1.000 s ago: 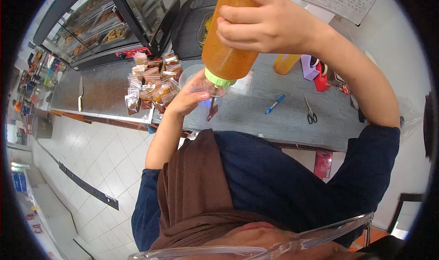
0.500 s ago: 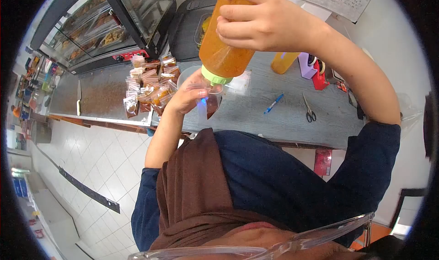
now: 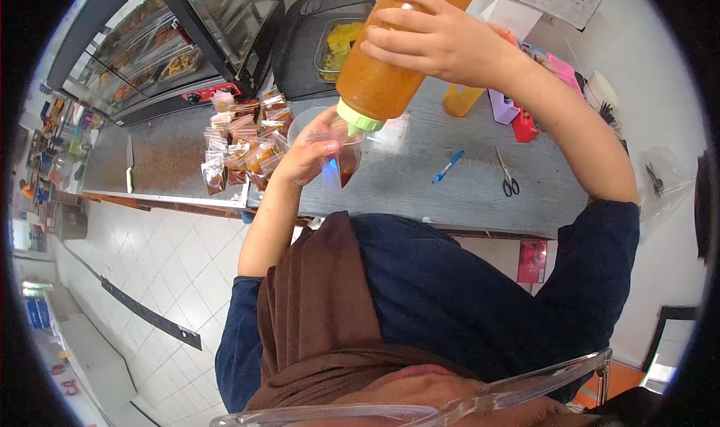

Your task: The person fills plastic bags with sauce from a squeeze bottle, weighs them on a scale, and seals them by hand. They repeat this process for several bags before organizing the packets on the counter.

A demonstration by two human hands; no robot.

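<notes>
My right hand (image 3: pixel 427 40) is wrapped round a large squeeze bottle (image 3: pixel 382 78) of orange sauce, tipped nozzle down. Its light green cap points into the mouth of a small clear zip bag (image 3: pixel 348 164), which has dark reddish-brown sauce in its lower part. My left hand (image 3: pixel 309 151) pinches this bag near its top, thumb in front. Behind the left hand shows the rim of a clear round container (image 3: pixel 298 119). A pile of filled sauce bags (image 3: pixel 247 142) lies on the counter left of that hand.
A glass food warmer (image 3: pixel 161 52) stands at the back left, beside a black tray (image 3: pixel 292 67) bearing a tub of yellow food (image 3: pixel 341 48). A knife (image 3: pixel 130 164) lies far left. Right of the bag are a blue pen (image 3: pixel 448 166), scissors (image 3: pixel 508 175), another sauce bottle (image 3: pixel 460 99) and tape dispensers (image 3: pixel 525 127).
The bottle and my right hand have shifted slightly right and down, uncovering more of the yellow food tub. My left hand keeps its hold on the bag.
</notes>
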